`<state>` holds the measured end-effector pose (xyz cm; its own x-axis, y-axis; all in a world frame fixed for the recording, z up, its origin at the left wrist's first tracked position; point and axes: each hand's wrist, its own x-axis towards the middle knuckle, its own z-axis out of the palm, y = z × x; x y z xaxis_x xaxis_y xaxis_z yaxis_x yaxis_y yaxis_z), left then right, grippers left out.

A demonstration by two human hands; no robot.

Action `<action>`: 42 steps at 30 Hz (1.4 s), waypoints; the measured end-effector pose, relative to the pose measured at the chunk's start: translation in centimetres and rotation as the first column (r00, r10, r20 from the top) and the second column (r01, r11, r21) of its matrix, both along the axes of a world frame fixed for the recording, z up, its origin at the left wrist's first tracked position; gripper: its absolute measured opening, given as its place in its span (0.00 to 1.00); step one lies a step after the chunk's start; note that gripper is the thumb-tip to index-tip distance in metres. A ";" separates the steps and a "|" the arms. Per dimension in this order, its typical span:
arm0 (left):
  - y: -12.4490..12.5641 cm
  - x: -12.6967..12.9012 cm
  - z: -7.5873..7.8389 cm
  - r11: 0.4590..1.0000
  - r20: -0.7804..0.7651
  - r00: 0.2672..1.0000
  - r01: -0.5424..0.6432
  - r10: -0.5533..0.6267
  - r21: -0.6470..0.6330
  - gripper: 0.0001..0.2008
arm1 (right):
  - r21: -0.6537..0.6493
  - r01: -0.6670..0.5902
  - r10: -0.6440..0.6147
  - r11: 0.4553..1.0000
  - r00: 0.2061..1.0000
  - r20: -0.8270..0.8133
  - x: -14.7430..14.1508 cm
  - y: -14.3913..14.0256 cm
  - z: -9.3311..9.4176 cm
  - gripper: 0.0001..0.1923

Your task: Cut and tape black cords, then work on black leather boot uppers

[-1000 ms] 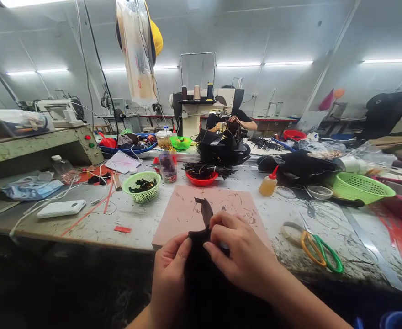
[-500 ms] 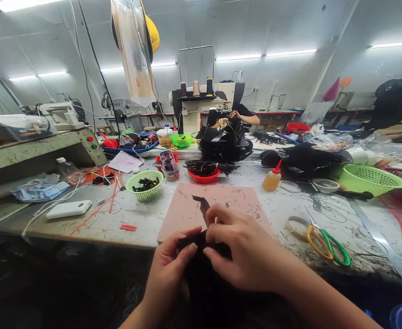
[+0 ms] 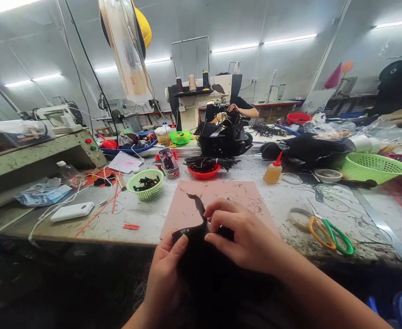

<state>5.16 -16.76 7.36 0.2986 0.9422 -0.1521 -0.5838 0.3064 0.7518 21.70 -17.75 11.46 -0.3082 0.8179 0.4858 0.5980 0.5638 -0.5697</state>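
A black piece of material (image 3: 201,256) with small white printed characters on its edge is held at the front of the bench. My left hand (image 3: 168,265) is closed on its left edge, thumb on top beside the print. My right hand (image 3: 238,228) pinches the black piece farther right, thumb and fingers close together. Between the hands a dark narrow strip (image 3: 197,203) sticks up and away over the pink board (image 3: 221,192). Most of the black piece hangs below the bench edge, lost in shadow; how the strip joins it I cannot make out.
Orange-and-green-handled scissors (image 3: 331,233) and a tape roll (image 3: 299,218) lie to the right. Behind the board stand a red bowl (image 3: 204,173) of black strips, a green basket (image 3: 145,185) and a glue bottle (image 3: 272,171). A co-worker's arm (image 3: 245,110) shows at a sewing machine.
My left hand has shifted slightly left and down, uncovering the printed edge. My right fingers have closed in near the strip's base. The view has tilted a little.
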 end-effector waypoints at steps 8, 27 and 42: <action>0.7 -1.0 -0.3 0.994 -0.058 0.993 0.102 -0.099 0.044 0.06 | 0.034 -0.013 0.012 0.999 1.000 0.028 0.1 0.2 0.2 0.06; 3.3 -5.5 5.1 0.749 -0.862 0.467 0.639 -0.199 0.174 0.12 | -0.147 -0.069 0.072 0.987 0.997 0.011 -1.6 1.0 -0.8 0.06; 4.0 -5.3 5.1 0.700 -0.871 0.440 0.693 -0.218 0.175 0.13 | -0.097 0.036 -0.033 0.995 0.999 0.030 -1.9 1.7 -1.3 0.04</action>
